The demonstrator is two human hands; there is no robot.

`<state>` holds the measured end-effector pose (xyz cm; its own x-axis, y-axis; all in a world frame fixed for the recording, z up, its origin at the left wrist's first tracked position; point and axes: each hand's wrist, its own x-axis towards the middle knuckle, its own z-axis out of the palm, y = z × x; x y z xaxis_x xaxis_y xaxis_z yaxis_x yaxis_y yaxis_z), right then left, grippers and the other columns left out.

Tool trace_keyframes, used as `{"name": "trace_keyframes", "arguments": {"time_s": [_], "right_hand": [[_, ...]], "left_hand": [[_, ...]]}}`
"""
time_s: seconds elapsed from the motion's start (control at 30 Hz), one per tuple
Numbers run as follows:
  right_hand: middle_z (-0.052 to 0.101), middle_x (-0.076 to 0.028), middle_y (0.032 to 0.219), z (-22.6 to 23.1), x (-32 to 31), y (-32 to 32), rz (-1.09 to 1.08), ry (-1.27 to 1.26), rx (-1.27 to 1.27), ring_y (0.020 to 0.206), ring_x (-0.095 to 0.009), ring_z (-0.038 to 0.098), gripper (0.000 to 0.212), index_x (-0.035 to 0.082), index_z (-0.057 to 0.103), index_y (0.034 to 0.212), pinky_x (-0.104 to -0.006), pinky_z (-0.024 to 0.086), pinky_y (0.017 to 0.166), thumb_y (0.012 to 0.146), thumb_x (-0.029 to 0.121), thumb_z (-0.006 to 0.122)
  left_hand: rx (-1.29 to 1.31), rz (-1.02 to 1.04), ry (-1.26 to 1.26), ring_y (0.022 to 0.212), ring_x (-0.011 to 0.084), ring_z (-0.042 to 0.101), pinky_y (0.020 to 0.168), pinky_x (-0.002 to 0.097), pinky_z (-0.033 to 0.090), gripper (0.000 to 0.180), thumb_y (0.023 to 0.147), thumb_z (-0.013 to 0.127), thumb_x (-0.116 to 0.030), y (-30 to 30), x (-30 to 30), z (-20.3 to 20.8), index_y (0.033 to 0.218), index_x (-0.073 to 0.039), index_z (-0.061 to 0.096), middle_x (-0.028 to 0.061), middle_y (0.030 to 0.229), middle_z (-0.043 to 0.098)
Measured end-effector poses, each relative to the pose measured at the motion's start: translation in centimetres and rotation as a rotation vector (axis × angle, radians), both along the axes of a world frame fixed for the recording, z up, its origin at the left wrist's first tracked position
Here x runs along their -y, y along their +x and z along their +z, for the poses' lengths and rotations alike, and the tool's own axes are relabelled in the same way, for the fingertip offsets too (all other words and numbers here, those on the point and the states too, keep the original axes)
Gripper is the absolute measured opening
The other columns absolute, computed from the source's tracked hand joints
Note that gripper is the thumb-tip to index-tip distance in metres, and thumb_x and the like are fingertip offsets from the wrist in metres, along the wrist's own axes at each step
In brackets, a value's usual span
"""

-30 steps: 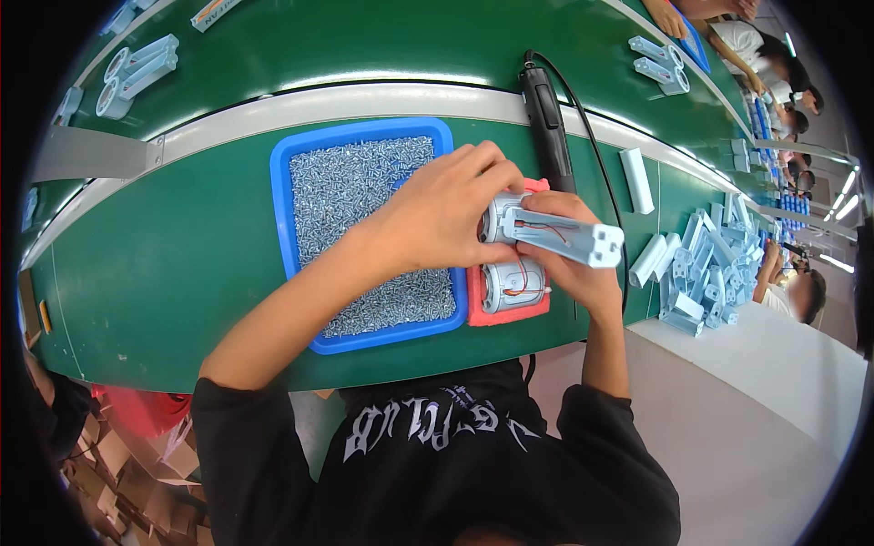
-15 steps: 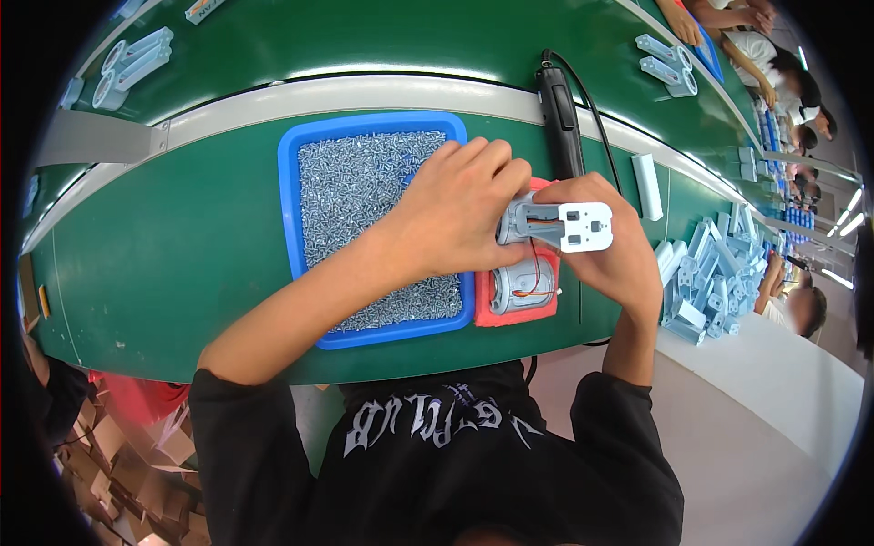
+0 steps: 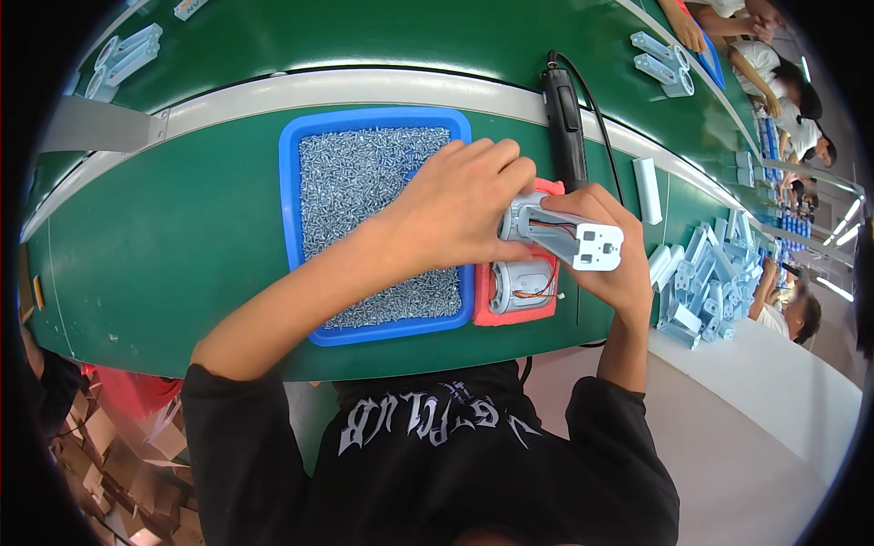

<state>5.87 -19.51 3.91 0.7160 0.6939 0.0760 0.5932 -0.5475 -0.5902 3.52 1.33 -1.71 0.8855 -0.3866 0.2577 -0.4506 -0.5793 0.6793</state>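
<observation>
Both hands hold a light grey-blue plastic housing (image 3: 557, 238) with a long handle-like part and thin wires running along it. My left hand (image 3: 460, 205) is closed round its rounded end, the fingertips partly hidden. Around the handle, my right hand (image 3: 630, 268) is closed, with the flat, holed white end facing up. Below, a red fixture (image 3: 488, 318) on the green bench holds a matching rounded shell (image 3: 523, 282) with wires across it. Whether the held housing touches the fixture is hidden by my left hand.
A blue tray (image 3: 288, 191) full of small screws (image 3: 350, 196) lies under my left forearm. Beyond my right hand lies a black electric screwdriver (image 3: 566, 127) with a cable. At right are a pale bar (image 3: 647, 190) and a heap of pale-blue plastic parts (image 3: 706, 282). Co-workers sit far right.
The housing's white end has swung slightly right and toward me, showing more of the handle's inside and wires. My right hand has turned with it; my left hand keeps its grip.
</observation>
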Motion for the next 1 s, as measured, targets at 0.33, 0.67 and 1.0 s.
{"name": "trace_keyframes", "arguments": {"time_s": [0.33, 0.67, 1.0], "right_hand": [[0.056, -0.005, 0.086, 0.5, -1.3, 0.3, 0.038, -0.133, -0.102, 0.071, -0.021, 0.054, 0.038, 0.007, 0.065, 0.101, -0.0328, 0.044, 0.065, 0.065, 0.004, 0.077], [0.059, -0.005, 0.100, -3.6, 1.9, 0.3, -0.084, 0.173, -0.248, 0.088, -0.018, 0.056, 0.041, 0.008, 0.067, 0.107, -0.0317, 0.046, 0.075, 0.067, 0.001, 0.073], [0.059, -0.009, 0.102, -10.3, 17.9, 7.5, -0.643, -0.409, 0.319, 0.084, -0.019, 0.054, 0.055, 0.005, 0.051, 0.134, -0.0272, 0.046, 0.072, 0.080, 0.007, 0.065]], "left_hand": [[-0.165, -0.001, -0.150, 0.077, 0.0222, 0.051, 0.073, 0.0340, 0.044, 0.047, 0.063, 0.082, -0.019, -0.6, 0.2, -0.2, 0.098, -0.007, 0.053, 0.0060, 0.092, 0.047], [-0.023, 0.022, 0.080, 0.077, 0.0247, 0.054, 0.071, 0.0354, 0.047, 0.045, 0.068, 0.083, -0.024, -1.2, -0.8, 2.9, 0.098, -0.005, 0.055, 0.0074, 0.094, 0.049], [-0.076, -0.249, 0.145, 0.081, 0.0234, 0.058, 0.068, 0.0354, 0.050, 0.026, 0.086, 0.068, -0.022, -5.8, 1.5, 5.5, 0.103, -0.004, 0.063, 0.0077, 0.098, 0.056]]}}
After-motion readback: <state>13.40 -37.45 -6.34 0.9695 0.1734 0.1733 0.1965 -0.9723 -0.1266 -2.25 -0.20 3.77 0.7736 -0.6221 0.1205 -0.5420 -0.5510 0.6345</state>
